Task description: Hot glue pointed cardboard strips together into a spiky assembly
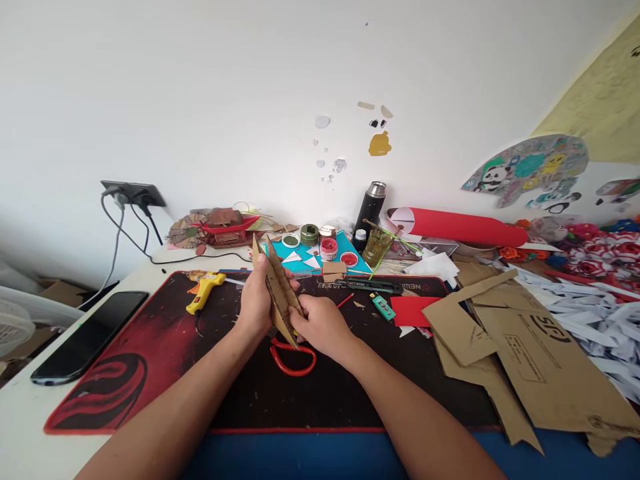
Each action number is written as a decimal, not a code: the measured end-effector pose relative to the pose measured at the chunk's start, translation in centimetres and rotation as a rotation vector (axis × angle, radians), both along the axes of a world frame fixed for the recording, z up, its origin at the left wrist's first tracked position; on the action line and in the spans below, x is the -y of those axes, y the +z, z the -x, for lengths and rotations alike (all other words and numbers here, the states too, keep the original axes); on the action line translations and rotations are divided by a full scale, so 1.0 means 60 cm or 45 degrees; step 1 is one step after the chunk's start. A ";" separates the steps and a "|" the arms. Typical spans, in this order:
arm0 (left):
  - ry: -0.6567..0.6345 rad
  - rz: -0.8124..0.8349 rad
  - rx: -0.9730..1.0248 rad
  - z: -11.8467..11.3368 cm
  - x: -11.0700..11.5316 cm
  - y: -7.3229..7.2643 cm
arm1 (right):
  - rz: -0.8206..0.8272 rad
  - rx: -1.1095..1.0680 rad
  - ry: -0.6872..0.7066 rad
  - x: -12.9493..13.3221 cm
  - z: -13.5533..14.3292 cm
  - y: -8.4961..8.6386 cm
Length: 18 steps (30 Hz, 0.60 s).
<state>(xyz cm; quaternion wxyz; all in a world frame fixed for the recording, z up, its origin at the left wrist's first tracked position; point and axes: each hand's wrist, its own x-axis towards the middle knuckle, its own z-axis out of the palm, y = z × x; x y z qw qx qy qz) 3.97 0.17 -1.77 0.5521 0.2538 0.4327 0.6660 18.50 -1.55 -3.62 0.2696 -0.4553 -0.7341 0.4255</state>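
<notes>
A folded piece of brown cardboard stands on edge between both hands, above the dark mat. My left hand is closed on its left side, thumb up along the outer face. On the lower right side, my right hand grips the cardboard with thumb and fingers pinched. Right below the cardboard lie scissors with red handles, their blades hidden. A yellow glue gun rests on the mat to the left of my left hand.
Paint jars stand on a blue sheet behind the hands. A phone lies at the left, cut cardboard at the right. A black cutter and red paper lie right of centre; a black flask stands behind.
</notes>
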 end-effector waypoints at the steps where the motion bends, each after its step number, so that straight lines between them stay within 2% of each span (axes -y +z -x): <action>1: 0.003 0.007 -0.014 0.000 -0.001 -0.001 | -0.006 0.010 0.001 0.001 0.001 -0.001; 4: -0.097 0.030 0.011 0.004 -0.003 0.002 | 0.023 -0.014 -0.015 0.000 0.002 -0.006; 10: -0.275 0.072 0.119 0.012 -0.004 0.011 | 0.265 -0.348 -0.003 -0.011 -0.003 -0.012; 14: -0.409 0.075 0.103 0.005 0.000 0.003 | 0.095 -0.251 -0.130 -0.017 -0.008 -0.003; 18: -0.399 -0.014 0.098 -0.002 0.001 -0.001 | -0.015 -0.098 -0.169 -0.014 -0.008 0.004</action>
